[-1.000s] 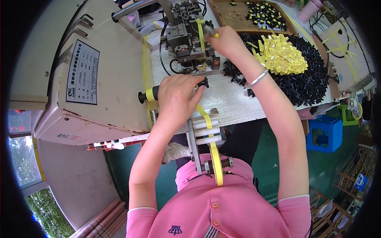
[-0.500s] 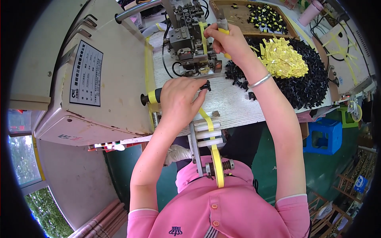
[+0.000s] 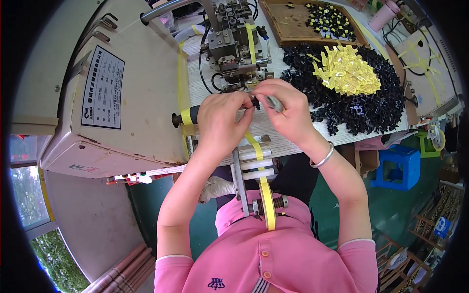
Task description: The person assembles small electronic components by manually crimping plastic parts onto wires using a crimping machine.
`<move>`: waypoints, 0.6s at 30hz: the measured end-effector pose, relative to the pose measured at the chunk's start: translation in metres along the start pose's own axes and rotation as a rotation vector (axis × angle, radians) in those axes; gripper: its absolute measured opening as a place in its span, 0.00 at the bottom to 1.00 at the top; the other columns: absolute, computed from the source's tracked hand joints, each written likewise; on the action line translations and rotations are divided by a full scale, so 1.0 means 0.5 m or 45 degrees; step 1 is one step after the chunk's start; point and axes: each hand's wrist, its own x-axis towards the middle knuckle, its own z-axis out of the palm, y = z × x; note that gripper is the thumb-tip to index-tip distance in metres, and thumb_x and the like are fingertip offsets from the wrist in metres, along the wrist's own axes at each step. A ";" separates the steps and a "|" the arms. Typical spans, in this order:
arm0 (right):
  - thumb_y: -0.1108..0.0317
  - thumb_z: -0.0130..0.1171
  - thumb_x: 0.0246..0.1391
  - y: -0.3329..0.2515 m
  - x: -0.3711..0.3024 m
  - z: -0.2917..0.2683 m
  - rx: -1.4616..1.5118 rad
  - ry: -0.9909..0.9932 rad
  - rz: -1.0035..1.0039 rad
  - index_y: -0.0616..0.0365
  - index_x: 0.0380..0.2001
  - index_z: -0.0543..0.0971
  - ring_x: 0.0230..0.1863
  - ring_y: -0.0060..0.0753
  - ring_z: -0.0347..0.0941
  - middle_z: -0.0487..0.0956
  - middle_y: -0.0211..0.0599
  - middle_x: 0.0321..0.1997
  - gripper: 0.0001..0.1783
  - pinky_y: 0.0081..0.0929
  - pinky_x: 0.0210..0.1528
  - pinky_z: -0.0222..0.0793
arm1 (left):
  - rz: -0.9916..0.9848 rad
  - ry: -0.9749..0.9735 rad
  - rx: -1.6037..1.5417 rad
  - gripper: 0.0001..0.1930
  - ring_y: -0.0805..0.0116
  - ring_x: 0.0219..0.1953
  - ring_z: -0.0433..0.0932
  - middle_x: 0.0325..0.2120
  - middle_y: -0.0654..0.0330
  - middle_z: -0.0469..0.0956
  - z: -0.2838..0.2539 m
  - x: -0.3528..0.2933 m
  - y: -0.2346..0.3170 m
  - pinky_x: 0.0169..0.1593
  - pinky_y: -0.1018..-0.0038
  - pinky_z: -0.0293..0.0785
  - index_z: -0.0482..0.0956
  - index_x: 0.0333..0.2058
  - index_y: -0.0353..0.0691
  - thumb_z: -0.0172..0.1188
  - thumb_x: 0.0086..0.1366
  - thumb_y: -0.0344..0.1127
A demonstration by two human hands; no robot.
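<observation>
My feed: left head-worn fisheye, facing steeply down from wearer's head. I get pink shirt close below lens, left hand and right hand farther out, above mid-frame, over white bench; straight edges bend toward rim.

Yellow strips look glossy, black pieces shiny plastic, the tray matt wood, the bangle polished metal.
</observation>
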 end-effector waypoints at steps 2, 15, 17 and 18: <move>0.76 0.58 0.48 0.011 0.005 -0.002 -0.045 -0.017 0.034 0.63 0.30 0.78 0.34 0.37 0.76 0.79 0.41 0.32 0.04 0.26 0.38 0.71 | -0.003 -0.006 0.009 0.08 0.60 0.28 0.76 0.23 0.63 0.76 0.001 -0.002 0.000 0.35 0.66 0.67 0.72 0.26 0.43 0.63 0.46 0.28; 0.71 0.57 0.53 0.037 -0.025 -0.010 0.666 -0.280 1.154 0.63 0.30 0.77 0.12 0.19 0.66 0.72 0.28 0.16 0.05 0.17 0.14 0.59 | 0.028 0.030 0.027 0.09 0.60 0.29 0.76 0.23 0.64 0.76 0.008 -0.006 -0.003 0.36 0.66 0.67 0.72 0.28 0.42 0.62 0.47 0.29; 0.72 0.57 0.54 0.042 -0.039 0.000 0.834 -0.227 1.222 0.64 0.31 0.76 0.12 0.20 0.66 0.73 0.30 0.16 0.06 0.17 0.13 0.58 | 0.006 0.025 0.026 0.10 0.60 0.30 0.76 0.23 0.64 0.76 0.008 -0.008 -0.003 0.36 0.66 0.67 0.72 0.28 0.42 0.62 0.47 0.28; 0.72 0.57 0.53 0.041 -0.045 0.003 1.000 -0.213 1.255 0.64 0.31 0.76 0.12 0.20 0.66 0.73 0.31 0.18 0.06 0.17 0.13 0.58 | 0.006 0.026 0.024 0.10 0.60 0.30 0.76 0.23 0.64 0.76 0.008 -0.007 -0.003 0.36 0.66 0.67 0.72 0.28 0.42 0.62 0.47 0.28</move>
